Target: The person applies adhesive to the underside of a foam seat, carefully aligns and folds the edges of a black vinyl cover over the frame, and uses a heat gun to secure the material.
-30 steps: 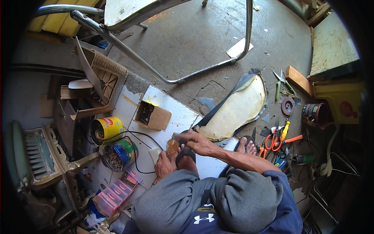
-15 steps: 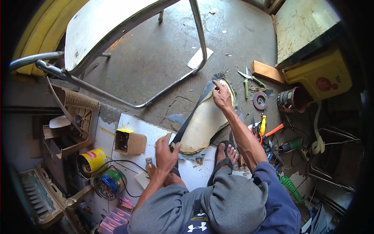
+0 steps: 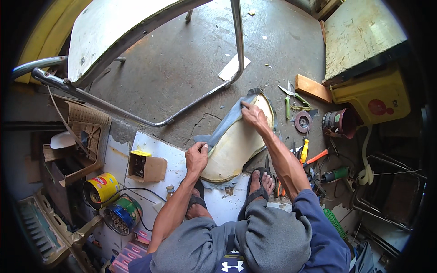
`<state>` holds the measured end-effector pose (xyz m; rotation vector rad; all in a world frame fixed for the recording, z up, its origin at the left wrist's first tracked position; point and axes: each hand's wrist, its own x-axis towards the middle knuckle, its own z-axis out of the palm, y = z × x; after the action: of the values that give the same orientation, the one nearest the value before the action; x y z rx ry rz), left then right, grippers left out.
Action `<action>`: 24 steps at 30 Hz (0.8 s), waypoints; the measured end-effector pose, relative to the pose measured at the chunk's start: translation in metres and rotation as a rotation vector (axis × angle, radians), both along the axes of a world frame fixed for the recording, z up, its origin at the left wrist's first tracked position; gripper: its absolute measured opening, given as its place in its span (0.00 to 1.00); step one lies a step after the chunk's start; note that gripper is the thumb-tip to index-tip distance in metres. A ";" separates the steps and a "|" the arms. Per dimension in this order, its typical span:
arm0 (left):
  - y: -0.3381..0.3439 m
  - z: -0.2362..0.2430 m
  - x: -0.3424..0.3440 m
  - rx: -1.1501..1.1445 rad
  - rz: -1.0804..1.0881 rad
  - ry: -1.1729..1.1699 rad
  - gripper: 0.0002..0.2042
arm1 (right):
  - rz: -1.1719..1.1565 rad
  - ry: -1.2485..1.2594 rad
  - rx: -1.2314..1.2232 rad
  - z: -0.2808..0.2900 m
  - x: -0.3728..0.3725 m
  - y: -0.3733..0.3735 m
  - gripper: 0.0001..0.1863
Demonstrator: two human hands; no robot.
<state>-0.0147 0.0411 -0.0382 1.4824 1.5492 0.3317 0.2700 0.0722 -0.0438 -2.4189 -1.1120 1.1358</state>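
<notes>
A long cream pad (image 3: 230,152), shaped like a motorcycle seat, lies on the floor in front of my feet. A grey-blue cover (image 3: 226,122) lines its edge, with a flap spread out along the left side. Near the lower left end, my left hand (image 3: 196,158) pinches the cover's edge between thumb and fingers. My right hand (image 3: 256,119) reaches over the pad's far part, its fingers closed on the cover at the upper left rim. The underside of the pad is hidden.
Scissors (image 3: 287,101), a wooden block (image 3: 313,88), a grinding disc (image 3: 303,122) and a yellow screwdriver (image 3: 304,151) lie to the right. A cardboard box (image 3: 152,169) and two cans of small parts stand left. A metal-framed chair (image 3: 200,105) spans the far side.
My left hand has moved up to the pad's left edge and now grips the cover. The flap is pulled out flatter to the left. My right hand has shifted slightly down and left.
</notes>
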 end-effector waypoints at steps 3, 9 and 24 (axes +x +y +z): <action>-0.002 -0.001 0.000 -0.022 0.033 -0.028 0.13 | 0.075 -0.024 0.017 0.000 -0.026 -0.012 0.31; -0.003 -0.005 -0.003 -0.030 0.051 -0.054 0.13 | 0.032 -0.027 0.033 0.007 -0.056 -0.026 0.36; -0.012 -0.007 -0.011 -0.053 0.059 -0.060 0.13 | 0.158 -0.144 -0.114 0.001 -0.012 0.012 0.38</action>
<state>-0.0262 0.0293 -0.0453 1.3760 1.5443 0.3637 0.2580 0.0846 -0.0426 -2.5742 -1.3383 1.1139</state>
